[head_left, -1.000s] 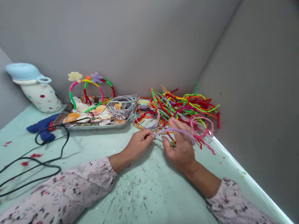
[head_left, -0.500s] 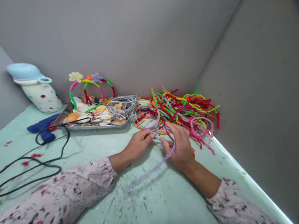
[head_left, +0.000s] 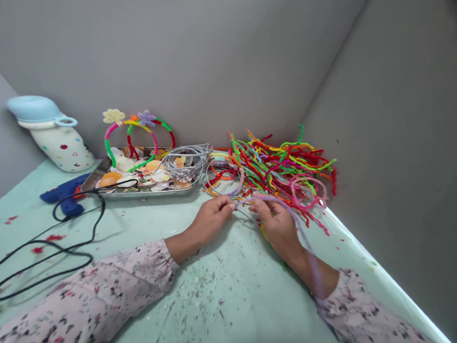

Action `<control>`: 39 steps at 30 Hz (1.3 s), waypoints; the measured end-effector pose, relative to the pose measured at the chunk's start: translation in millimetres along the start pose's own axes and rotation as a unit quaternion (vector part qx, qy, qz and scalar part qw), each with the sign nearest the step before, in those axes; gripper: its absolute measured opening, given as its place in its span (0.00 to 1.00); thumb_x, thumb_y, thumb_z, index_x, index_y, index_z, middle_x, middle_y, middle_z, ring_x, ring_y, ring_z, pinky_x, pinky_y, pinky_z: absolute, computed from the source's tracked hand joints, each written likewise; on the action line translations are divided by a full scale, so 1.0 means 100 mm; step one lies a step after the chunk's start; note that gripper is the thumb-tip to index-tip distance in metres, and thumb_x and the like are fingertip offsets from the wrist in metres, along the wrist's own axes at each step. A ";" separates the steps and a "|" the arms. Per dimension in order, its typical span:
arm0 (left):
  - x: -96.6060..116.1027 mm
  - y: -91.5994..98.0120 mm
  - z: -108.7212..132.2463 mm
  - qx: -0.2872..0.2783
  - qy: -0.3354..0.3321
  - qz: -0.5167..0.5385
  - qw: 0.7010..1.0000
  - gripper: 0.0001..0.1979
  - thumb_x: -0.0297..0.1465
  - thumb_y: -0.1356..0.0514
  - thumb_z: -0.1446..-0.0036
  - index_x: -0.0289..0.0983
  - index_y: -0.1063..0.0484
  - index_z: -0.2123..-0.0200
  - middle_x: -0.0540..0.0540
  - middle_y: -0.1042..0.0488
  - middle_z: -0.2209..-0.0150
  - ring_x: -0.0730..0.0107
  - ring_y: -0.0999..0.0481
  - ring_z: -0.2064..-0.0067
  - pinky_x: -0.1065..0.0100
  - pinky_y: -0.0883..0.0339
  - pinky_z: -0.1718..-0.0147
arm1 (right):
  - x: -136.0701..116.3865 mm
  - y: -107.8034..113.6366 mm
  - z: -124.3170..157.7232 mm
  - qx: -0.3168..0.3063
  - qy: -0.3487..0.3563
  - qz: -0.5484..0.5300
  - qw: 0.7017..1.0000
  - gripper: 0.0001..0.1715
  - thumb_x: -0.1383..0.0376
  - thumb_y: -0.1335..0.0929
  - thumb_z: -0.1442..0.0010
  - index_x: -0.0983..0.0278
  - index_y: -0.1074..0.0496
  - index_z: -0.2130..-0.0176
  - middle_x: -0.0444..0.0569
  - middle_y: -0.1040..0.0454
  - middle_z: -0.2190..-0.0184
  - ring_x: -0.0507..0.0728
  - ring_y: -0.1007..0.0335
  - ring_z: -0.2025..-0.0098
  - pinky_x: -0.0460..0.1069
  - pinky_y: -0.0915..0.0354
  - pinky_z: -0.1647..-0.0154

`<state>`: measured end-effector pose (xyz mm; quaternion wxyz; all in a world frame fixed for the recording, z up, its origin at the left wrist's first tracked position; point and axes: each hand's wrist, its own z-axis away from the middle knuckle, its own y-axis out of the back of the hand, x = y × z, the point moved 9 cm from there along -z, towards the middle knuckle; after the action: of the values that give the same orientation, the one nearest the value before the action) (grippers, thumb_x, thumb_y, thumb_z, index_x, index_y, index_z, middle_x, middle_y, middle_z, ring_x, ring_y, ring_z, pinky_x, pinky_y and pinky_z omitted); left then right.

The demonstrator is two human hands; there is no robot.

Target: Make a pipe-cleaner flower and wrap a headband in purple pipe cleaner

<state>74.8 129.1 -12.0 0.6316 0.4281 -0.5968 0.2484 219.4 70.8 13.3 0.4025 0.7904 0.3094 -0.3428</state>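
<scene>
A lilac pipe cleaner (head_left: 302, 230) runs from my left fingertips over the back of my right hand and trails down across that wrist, its lower part blurred. My left hand (head_left: 215, 215) pinches its end together with a thin grey wire (head_left: 248, 219). From there the wire slants down to the right and passes behind my right hand. My right hand (head_left: 278, 226), thumb and fingers closed, grips the pipe cleaner just right of the left fingertips. Its curled fingers partly hide the hold.
Behind my hands lies a heap of coloured pipe cleaners (head_left: 279, 161), with a pink ring (head_left: 309, 192) at its edge. A metal tray (head_left: 150, 194) holds shells, wire coils (head_left: 187, 161) and two flower-topped hoops (head_left: 154, 138). Leftward are a blue glue gun (head_left: 68, 196), its black cord (head_left: 65, 251) and a bottle (head_left: 62, 146).
My right hand has turned and closed its fingers. The lilac pipe cleaner's free end has swung from the lower left, over the right hand, to the right forearm. My left hand stays put.
</scene>
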 end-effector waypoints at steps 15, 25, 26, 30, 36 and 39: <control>0.11 -0.08 0.05 -0.045 -0.030 0.026 0.998 0.12 0.36 0.47 0.42 0.35 0.36 0.74 0.55 0.41 0.80 0.77 0.44 0.77 0.73 0.49 0.75 | -0.37 -0.18 0.08 -0.083 0.148 0.077 0.983 0.11 0.64 0.34 0.42 0.61 0.24 0.59 0.48 0.22 0.61 0.57 0.27 0.57 0.52 0.35 0.52; 0.10 -0.01 0.04 -0.001 -0.048 -0.054 0.997 0.13 0.36 0.48 0.41 0.35 0.37 0.75 0.54 0.40 0.79 0.75 0.41 0.75 0.72 0.48 0.74 | -0.29 -0.23 0.07 -0.096 0.125 0.128 0.979 0.11 0.63 0.36 0.40 0.59 0.25 0.59 0.47 0.23 0.61 0.58 0.30 0.55 0.54 0.37 0.50; 0.10 -0.01 0.04 0.000 -0.050 -0.054 0.997 0.13 0.36 0.48 0.41 0.35 0.37 0.75 0.54 0.40 0.79 0.75 0.41 0.75 0.72 0.47 0.74 | -0.28 -0.23 0.07 -0.100 0.118 0.126 0.980 0.11 0.63 0.35 0.40 0.59 0.25 0.59 0.48 0.23 0.61 0.58 0.29 0.56 0.53 0.37 0.51; 0.10 -0.01 0.04 -0.002 -0.048 -0.053 0.997 0.12 0.34 0.48 0.42 0.35 0.37 0.75 0.54 0.41 0.79 0.75 0.41 0.75 0.73 0.47 0.74 | -0.25 -0.26 0.08 -0.119 0.106 0.116 0.980 0.11 0.63 0.36 0.40 0.60 0.25 0.61 0.48 0.23 0.62 0.58 0.29 0.57 0.52 0.36 0.52; 0.11 -0.02 0.04 -0.007 -0.050 -0.062 0.997 0.13 0.35 0.48 0.42 0.36 0.38 0.76 0.54 0.41 0.79 0.75 0.41 0.75 0.73 0.48 0.74 | -0.28 -0.24 0.08 -0.106 0.125 0.117 0.980 0.10 0.63 0.37 0.39 0.59 0.26 0.63 0.48 0.23 0.63 0.59 0.30 0.57 0.54 0.37 0.51; 0.13 -0.03 0.04 -0.012 -0.053 -0.068 0.996 0.13 0.36 0.49 0.42 0.36 0.38 0.76 0.54 0.40 0.79 0.74 0.41 0.75 0.73 0.47 0.74 | -0.30 -0.24 0.08 -0.105 0.142 0.118 0.977 0.10 0.63 0.37 0.39 0.59 0.26 0.63 0.47 0.24 0.64 0.58 0.30 0.57 0.53 0.37 0.52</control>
<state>76.9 121.5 -0.9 0.6194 0.4731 -0.6017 0.1745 181.3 68.7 23.5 0.4727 0.8154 0.3020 -0.1429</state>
